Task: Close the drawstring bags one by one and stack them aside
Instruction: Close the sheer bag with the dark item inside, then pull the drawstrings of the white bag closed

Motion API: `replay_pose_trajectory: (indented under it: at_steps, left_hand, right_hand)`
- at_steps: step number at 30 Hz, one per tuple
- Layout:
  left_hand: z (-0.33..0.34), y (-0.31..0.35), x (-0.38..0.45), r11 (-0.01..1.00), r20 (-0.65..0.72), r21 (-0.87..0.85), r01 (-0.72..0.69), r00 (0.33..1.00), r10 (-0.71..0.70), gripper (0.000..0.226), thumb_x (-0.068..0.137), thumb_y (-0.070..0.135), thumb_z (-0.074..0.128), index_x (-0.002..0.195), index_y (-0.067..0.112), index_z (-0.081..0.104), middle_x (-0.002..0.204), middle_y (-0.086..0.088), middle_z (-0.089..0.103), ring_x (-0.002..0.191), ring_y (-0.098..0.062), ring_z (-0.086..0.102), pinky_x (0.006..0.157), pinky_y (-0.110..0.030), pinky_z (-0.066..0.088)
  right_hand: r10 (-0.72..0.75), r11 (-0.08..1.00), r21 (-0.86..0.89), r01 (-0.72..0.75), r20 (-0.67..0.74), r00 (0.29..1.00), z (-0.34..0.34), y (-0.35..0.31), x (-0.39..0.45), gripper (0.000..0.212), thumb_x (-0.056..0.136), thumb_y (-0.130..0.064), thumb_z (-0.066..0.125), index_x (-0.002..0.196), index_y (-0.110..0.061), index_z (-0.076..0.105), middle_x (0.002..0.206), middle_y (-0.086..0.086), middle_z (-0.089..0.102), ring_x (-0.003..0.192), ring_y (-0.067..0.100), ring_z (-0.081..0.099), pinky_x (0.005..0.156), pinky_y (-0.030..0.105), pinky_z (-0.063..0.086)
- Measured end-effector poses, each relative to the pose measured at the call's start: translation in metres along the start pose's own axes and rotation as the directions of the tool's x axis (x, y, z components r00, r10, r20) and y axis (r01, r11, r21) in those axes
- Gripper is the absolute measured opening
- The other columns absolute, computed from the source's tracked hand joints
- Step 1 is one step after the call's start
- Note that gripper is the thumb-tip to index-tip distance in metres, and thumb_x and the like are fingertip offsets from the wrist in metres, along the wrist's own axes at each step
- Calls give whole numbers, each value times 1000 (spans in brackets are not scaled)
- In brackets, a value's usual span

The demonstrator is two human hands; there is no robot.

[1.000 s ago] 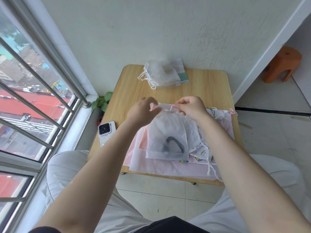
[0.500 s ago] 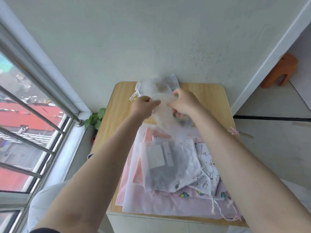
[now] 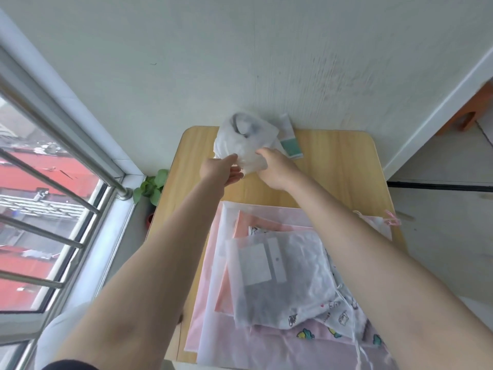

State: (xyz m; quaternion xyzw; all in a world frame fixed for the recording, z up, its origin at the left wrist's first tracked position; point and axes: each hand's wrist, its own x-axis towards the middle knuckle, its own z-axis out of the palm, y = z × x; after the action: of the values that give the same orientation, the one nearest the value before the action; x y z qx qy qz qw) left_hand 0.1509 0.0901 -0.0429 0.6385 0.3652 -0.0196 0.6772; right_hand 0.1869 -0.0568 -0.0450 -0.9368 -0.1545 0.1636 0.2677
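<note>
while both arms reach forward over the pale wooden table, the translucent white drawstring bag with a dark curved object inside sits at the table's far edge, against the white wall. its long axis runs away from the person: the gathered mouth end points back toward the hands and the fuller end with the dark object points toward the wall. it seems to lie on other white fabric there, though the blur makes the layers hard to separate. just to its right, a white and teal flat packet pokes out from beneath.

the left hand is at the near left corner of the bag with its fingers mostly straight and relaxed, tips touching the fabric. the right hand meets the bag's near right corner; its fingertips are hidden behind the fabric, so i cannot tell whether they pinch it or only touch.

nearer the person lies a pile of unclosed bags: a frosted white bag with dark contents and white cards on top, a white cartoon-print bag under it, and large pink bags below. a pink-corded small bag rests at the right edge. a green potted plant stands by the window rail.
</note>
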Motion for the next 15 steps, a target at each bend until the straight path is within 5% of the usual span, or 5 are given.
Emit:
replay_pose_trajectory:
  at_steps: [5, 10, 12, 15]
  left_hand:
    - [-4, -10, -45, 921, -10, 316, -226, 970, 242, 12, 85, 18, 60, 94, 10, 59, 75, -3, 65, 49, -13, 59, 50, -24, 46]
    - [9, -48, -91, 444, 488, 717, -537, 842, 229, 11, 82, 24, 67, 82, 16, 75, 81, 5, 69, 76, -14, 65, 68, -28, 52]
    - [15, -68, -99, 324, 565, 736, -595, 803, 191, 9, 79, 27, 73, 84, 20, 75, 87, 7, 68, 88, -16, 65, 79, -28, 53]
    - [17, -88, -105, 285, 520, 771, -569, 822, 234, 11, 73, 29, 75, 83, 31, 70, 93, 8, 68, 94, -19, 63, 86, -32, 52]
  right_hand:
    - [40, 998, 48, -40, 5, 999, -20, 2, -44, 25, 95, -25, 50, 117, -18, 60, 118, 2, 62, 101, 21, 59, 81, 32, 48]
    - [101, 993, -79, -92, 125, 987, -19, 20, -95, 18, 88, -11, 53, 89, -6, 70, 90, 6, 68, 77, 20, 60, 66, 29, 45]
    - [126, 984, -149, -102, 163, 978, -15, 28, -114, 15, 86, -16, 60, 89, -7, 71, 90, 5, 68, 79, 20, 61, 65, 28, 46]
    - [156, 961, -253, -112, 159, 975, -11, 38, -134, 12, 88, -24, 63, 97, -19, 70, 107, -1, 67, 100, 22, 61, 86, 33, 47]
